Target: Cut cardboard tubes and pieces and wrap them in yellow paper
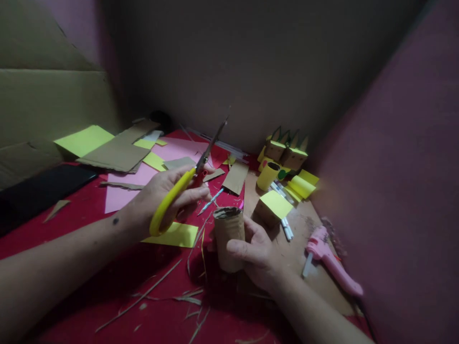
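My left hand (pixel 179 191) is closed on a pair of scissors with a yellow handle (pixel 170 203); the blades point up and away. A small red tubular thing (pixel 203 175) shows at its fingertips, too small to name. In my right hand (pixel 258 251) is a brown cardboard tube (pixel 229 241), upright, its rough-edged open end on top, with the thumb across its front. Beneath the left hand lies a yellow paper piece (pixel 174 234). A pencil (pixel 211 200) lies just beyond the tube.
Cardboard sheets (pixel 114 148) and pink paper (pixel 131 184) lie at left, near a black flat object (pixel 46 191). At right are a yellow tube (pixel 268 177), a yellow-topped box (pixel 275 204), cardboard figures (pixel 287 153) and a pink glue gun (pixel 326 258). Scraps (pixel 186 298) litter the red cloth.
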`<state>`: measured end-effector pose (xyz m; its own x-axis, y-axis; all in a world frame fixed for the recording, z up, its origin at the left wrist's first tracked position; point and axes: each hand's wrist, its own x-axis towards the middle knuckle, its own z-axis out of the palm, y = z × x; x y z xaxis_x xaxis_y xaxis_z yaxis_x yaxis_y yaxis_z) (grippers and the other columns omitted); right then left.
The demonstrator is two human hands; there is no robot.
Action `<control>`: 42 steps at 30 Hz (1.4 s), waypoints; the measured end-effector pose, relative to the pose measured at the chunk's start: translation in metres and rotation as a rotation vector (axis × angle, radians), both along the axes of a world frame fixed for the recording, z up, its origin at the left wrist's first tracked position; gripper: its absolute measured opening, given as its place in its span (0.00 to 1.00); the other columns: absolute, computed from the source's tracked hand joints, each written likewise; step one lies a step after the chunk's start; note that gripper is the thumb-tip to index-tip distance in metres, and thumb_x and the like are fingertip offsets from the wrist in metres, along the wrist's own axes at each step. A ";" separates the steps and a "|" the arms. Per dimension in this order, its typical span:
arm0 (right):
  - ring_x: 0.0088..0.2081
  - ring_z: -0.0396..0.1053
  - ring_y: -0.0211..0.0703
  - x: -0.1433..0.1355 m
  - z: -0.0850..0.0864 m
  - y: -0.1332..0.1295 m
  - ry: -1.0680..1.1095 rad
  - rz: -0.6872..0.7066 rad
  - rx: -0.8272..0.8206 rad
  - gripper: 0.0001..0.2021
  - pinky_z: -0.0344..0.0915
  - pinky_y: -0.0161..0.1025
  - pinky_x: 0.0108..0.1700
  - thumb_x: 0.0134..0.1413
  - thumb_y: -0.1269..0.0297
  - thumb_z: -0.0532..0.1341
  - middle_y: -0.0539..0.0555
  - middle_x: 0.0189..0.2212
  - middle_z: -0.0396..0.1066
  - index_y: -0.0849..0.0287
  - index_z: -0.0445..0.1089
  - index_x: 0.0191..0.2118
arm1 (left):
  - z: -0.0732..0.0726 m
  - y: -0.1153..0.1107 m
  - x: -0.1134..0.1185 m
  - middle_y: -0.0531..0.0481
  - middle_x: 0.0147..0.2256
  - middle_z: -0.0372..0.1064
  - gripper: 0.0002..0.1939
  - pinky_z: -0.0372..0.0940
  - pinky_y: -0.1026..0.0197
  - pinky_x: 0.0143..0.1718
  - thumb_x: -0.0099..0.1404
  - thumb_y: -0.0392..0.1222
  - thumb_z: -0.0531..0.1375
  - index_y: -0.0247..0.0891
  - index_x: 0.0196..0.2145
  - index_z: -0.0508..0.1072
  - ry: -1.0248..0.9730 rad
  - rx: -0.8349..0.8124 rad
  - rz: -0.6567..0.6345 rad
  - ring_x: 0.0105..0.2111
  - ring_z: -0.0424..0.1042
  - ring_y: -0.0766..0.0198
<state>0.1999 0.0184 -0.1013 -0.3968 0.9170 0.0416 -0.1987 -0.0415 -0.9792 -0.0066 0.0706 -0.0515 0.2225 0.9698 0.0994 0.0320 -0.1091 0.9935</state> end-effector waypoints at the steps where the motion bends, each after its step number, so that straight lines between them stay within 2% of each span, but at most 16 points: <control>1: 0.35 0.72 0.44 0.000 0.000 0.001 0.070 0.011 -0.067 0.23 0.69 0.42 0.40 0.44 0.55 0.74 0.50 0.36 0.75 0.52 0.74 0.47 | 0.000 0.003 -0.002 0.59 0.17 0.62 0.12 0.55 0.69 0.15 0.58 0.47 0.68 0.40 0.34 0.70 0.018 -0.019 -0.004 0.15 0.59 0.71; 3: 0.34 0.72 0.44 -0.001 0.002 0.002 0.172 0.027 -0.169 0.25 0.69 0.42 0.39 0.38 0.57 0.76 0.50 0.34 0.74 0.54 0.74 0.45 | -0.002 0.007 -0.003 0.58 0.15 0.61 0.13 0.53 0.68 0.15 0.59 0.49 0.67 0.39 0.29 0.69 0.032 -0.058 -0.042 0.14 0.58 0.70; 5: 0.32 0.72 0.44 -0.002 0.003 0.003 0.204 0.042 -0.197 0.26 0.70 0.42 0.38 0.35 0.57 0.77 0.51 0.32 0.74 0.55 0.74 0.44 | -0.007 0.009 -0.004 0.57 0.14 0.60 0.14 0.54 0.66 0.15 0.59 0.51 0.66 0.39 0.27 0.69 0.009 -0.086 -0.092 0.14 0.58 0.70; 9: 0.32 0.75 0.50 -0.001 0.007 0.004 0.225 0.127 -0.226 0.25 0.72 0.46 0.35 0.37 0.55 0.74 0.53 0.30 0.74 0.56 0.71 0.43 | -0.017 0.011 -0.003 0.56 0.14 0.61 0.15 0.54 0.64 0.16 0.59 0.52 0.66 0.40 0.27 0.70 0.009 -0.113 -0.131 0.14 0.58 0.69; 12: 0.36 0.77 0.55 0.000 0.008 0.004 0.236 0.163 -0.238 0.24 0.73 0.48 0.35 0.38 0.52 0.71 0.55 0.31 0.75 0.55 0.69 0.43 | -0.019 0.010 -0.002 0.56 0.15 0.62 0.14 0.54 0.66 0.15 0.58 0.50 0.67 0.38 0.35 0.73 -0.024 -0.144 -0.142 0.14 0.58 0.69; 14: 0.37 0.77 0.56 0.000 0.009 0.004 0.242 0.174 -0.225 0.23 0.74 0.48 0.36 0.40 0.51 0.70 0.55 0.30 0.75 0.55 0.70 0.42 | -0.020 0.010 -0.001 0.58 0.15 0.63 0.21 0.53 0.67 0.15 0.59 0.50 0.67 0.38 0.47 0.73 -0.065 -0.172 -0.148 0.14 0.58 0.69; 16: 0.37 0.77 0.55 -0.001 0.008 0.004 0.244 0.178 -0.218 0.22 0.73 0.47 0.35 0.41 0.49 0.69 0.55 0.29 0.75 0.55 0.70 0.42 | -0.021 0.009 -0.001 0.58 0.15 0.63 0.26 0.53 0.68 0.14 0.60 0.50 0.67 0.38 0.54 0.70 -0.081 -0.193 -0.161 0.13 0.58 0.69; 23: 0.24 0.73 0.45 0.002 0.002 0.005 0.310 0.185 -0.247 0.26 0.67 0.39 0.26 0.44 0.46 0.68 0.53 0.27 0.76 0.57 0.73 0.47 | -0.029 0.012 -0.002 0.57 0.19 0.67 0.25 0.55 0.68 0.14 0.61 0.50 0.67 0.38 0.53 0.69 -0.084 -0.184 -0.194 0.14 0.60 0.70; 27: 0.25 0.74 0.44 0.004 -0.001 0.006 0.350 0.218 -0.298 0.30 0.69 0.39 0.28 0.44 0.45 0.69 0.53 0.27 0.77 0.58 0.74 0.51 | -0.031 0.013 -0.004 0.57 0.18 0.66 0.26 0.54 0.68 0.14 0.61 0.51 0.66 0.37 0.53 0.68 -0.068 -0.166 -0.211 0.14 0.59 0.70; 30: 0.25 0.75 0.44 0.004 -0.003 0.007 0.408 0.238 -0.299 0.30 0.70 0.40 0.29 0.48 0.43 0.67 0.54 0.28 0.78 0.59 0.75 0.52 | -0.033 0.013 -0.004 0.56 0.18 0.66 0.28 0.54 0.68 0.15 0.60 0.52 0.66 0.37 0.54 0.67 -0.069 -0.169 -0.212 0.14 0.58 0.70; 34: 0.24 0.74 0.44 0.003 -0.005 0.007 0.474 0.242 -0.278 0.29 0.70 0.41 0.30 0.54 0.41 0.63 0.55 0.29 0.78 0.61 0.75 0.52 | -0.032 0.010 -0.001 0.58 0.17 0.63 0.29 0.54 0.69 0.14 0.59 0.51 0.67 0.37 0.54 0.66 -0.093 -0.181 -0.217 0.14 0.57 0.71; 37: 0.22 0.72 0.43 0.004 -0.005 0.007 0.485 0.272 -0.279 0.30 0.69 0.41 0.30 0.54 0.40 0.62 0.54 0.28 0.77 0.60 0.76 0.52 | -0.027 0.009 0.000 0.58 0.16 0.62 0.29 0.52 0.69 0.14 0.58 0.52 0.67 0.37 0.53 0.66 -0.044 -0.188 -0.191 0.13 0.56 0.71; 39: 0.24 0.74 0.43 0.004 -0.004 0.006 0.484 0.266 -0.282 0.30 0.70 0.41 0.31 0.52 0.41 0.64 0.54 0.28 0.78 0.60 0.76 0.52 | -0.022 0.010 0.000 0.58 0.16 0.63 0.29 0.53 0.68 0.14 0.56 0.52 0.66 0.37 0.52 0.67 0.030 -0.172 -0.148 0.13 0.57 0.70; 42: 0.31 0.76 0.45 0.005 0.000 0.004 0.455 0.161 -0.272 0.25 0.71 0.40 0.35 0.46 0.48 0.71 0.55 0.31 0.80 0.60 0.78 0.48 | -0.016 0.016 -0.005 0.54 0.21 0.67 0.28 0.55 0.65 0.14 0.55 0.54 0.64 0.38 0.50 0.68 0.190 -0.106 -0.064 0.15 0.60 0.68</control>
